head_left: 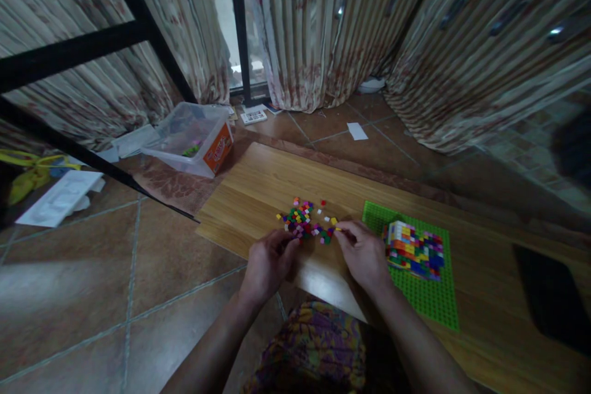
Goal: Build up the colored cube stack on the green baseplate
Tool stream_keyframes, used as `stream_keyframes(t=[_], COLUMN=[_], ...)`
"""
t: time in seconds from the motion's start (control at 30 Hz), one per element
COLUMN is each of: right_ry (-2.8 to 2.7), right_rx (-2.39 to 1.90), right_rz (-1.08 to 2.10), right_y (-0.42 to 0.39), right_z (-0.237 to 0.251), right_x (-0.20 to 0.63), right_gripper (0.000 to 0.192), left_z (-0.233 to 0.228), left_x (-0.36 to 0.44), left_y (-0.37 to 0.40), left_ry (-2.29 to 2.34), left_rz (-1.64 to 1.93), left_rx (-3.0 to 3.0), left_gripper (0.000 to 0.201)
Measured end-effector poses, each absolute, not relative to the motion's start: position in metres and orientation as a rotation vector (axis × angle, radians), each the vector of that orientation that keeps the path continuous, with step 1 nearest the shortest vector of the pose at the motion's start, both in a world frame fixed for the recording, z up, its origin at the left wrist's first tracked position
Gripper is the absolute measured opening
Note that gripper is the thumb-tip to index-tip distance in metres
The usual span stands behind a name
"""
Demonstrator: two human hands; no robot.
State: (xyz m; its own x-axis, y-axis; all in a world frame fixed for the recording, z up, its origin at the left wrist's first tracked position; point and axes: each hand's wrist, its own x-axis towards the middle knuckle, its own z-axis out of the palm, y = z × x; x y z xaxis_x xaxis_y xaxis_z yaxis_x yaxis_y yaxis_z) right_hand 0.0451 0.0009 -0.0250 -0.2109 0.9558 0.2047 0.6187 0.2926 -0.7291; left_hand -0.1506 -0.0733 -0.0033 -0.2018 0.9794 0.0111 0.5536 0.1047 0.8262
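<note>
Left hand beside loose bricks

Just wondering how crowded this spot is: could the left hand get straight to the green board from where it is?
Probably not straight across: the right hand and its forearm lie between the left hand and the green board.

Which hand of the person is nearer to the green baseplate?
Right. The right hand is beside the left edge of the green baseplate; the left hand is farther left, by the loose bricks.
</note>
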Motion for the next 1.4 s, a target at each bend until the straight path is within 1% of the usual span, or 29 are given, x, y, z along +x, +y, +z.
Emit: stream_keyframes(t=[0.13, 0.3, 0.47, 0.6, 0.73, 0.8, 0.87, 0.93, 1.0, 1.13, 1.4], right_ry=[-1.990, -1.976, -2.016, -2.092, -2.063, -2.013, -1.980, -1.965, -1.948, -1.922, -1.688], right_rx=[-1.417, -1.406, -1.455, -1.424, -1.322, -1.308, -1.283, -1.229, -1.182, -1.115, -1.018], right_rz=[0.631, 0.642, 0.487, 0.523, 0.661, 0.646, 0.626, 0.659, 0.729, 0.885, 1.074], right_y=[0.010, 0.013, 0.019, 0.022, 0.025, 0.032, 0.041, 0.050, 0.055, 0.053, 0.050], right_z=[-0.027, -0.028, -0.030, -0.033, -0.033, -0.032, -0.033, -0.036, -0.038, -0.040, -0.044], right_x=[0.036, 0.034, 0.042, 0.036, 0.026, 0.023, 0.019, 0.014, 0.007, -0.010, -0.023], right_gripper=[0.018, 0.018, 0.022, 0.025, 0.026, 0.026, 0.028, 0.032, 0.036, 0.042, 0.046], left_z=[-0.003, -0.002, -0.006, -0.008, -0.008, -0.010, -0.013, -0.019, -0.026, -0.036, -0.033], left_x=[-0.147, -0.132, -0.125, -0.128, -0.141, -0.149, -0.157, -0.163, -0.165, -0.161, -0.153], left_y=[-0.050, -0.017, -0.004, -0.005, -0.012, -0.016, -0.018, -0.018, -0.014, -0.003, 0.007], left_ry=[1.953, 1.913, 1.877, 1.866, 1.962, 2.021, 2.051, 2.028, 1.944, 1.746, 1.505], left_rz=[0.854, 0.688, 0.641, 0.649, 0.733, 0.857, 1.028, 1.181, 1.266, 1.308, 1.348], left_rx=[1.754, 2.015, 2.075, 2.114, 2.045, 1.946, 1.842, 1.751, 1.682, 1.582, 1.484], left_gripper=[0.018, 0.015, 0.013, 0.011, 0.023, 0.029, 0.029, 0.030, 0.036, 0.043, 0.047])
